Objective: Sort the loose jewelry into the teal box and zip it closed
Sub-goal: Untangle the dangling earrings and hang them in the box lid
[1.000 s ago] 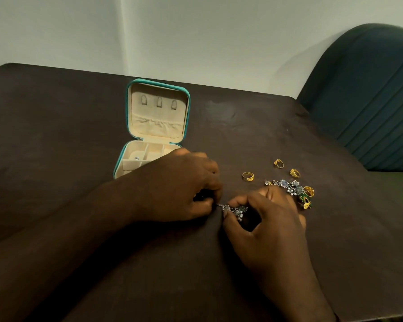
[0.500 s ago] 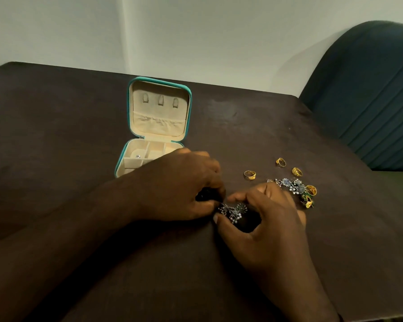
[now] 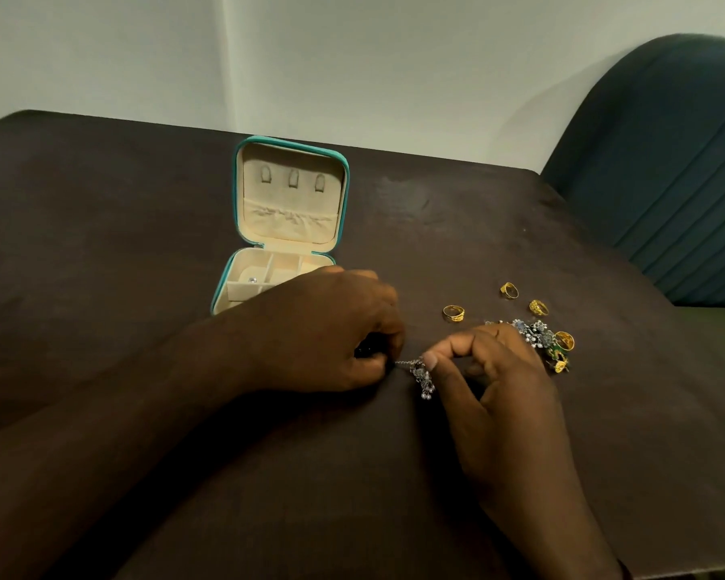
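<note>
The teal box (image 3: 238,190) stands open at the table's middle, lid upright, cream lining and compartments showing; a small sparkling stud (image 3: 252,280) lies in one compartment. My left hand (image 3: 327,328) covers the box's front right corner and pinches one end of a silver dangling earring (image 3: 423,376). My right hand (image 3: 494,383) pinches the same earring between thumb and forefinger. Behind my right hand lies a heap of silver, blue and green jewelry (image 3: 538,334). Gold rings sit nearby: one (image 3: 453,313) to its left, one (image 3: 509,290) farther back, one (image 3: 538,306) beside that.
The dark brown table (image 3: 101,244) runs to a pale wall at the back. A teal upholstered chair (image 3: 679,169) stands at the table's right rear corner. Another gold ring (image 3: 565,340) rests against the heap.
The silver earring has been drawn out between both hands, its beaded end now hanging below my right thumb. Both hands stay almost where they were.
</note>
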